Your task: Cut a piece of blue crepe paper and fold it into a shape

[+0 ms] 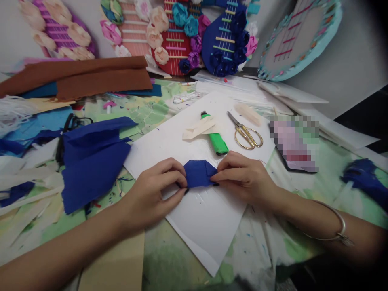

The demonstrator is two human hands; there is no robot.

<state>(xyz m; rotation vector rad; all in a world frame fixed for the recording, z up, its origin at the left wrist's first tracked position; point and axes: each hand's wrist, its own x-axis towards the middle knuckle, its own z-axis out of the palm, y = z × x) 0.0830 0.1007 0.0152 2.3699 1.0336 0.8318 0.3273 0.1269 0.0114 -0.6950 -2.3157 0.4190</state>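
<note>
A small folded piece of dark blue crepe paper (pixel 198 173) lies on a white sheet (pixel 209 218) in the middle of the table. My left hand (pixel 154 190) pinches its left end with curled fingers. My right hand (pixel 242 176) pinches its right end; a thin silver bangle (pixel 341 230) sits on that wrist. Both hands rest low on the white sheet, close together.
A green lighter (pixel 218 141), a cream paper strip (pixel 198 128) and gold-handled scissors (pixel 247 133) lie just beyond the hands. A large blue crepe sheet (pixel 91 161) lies left, brown paper (pixel 91 76) behind it. Guitar-shaped boards with paper roses (pixel 194 36) lean at the back.
</note>
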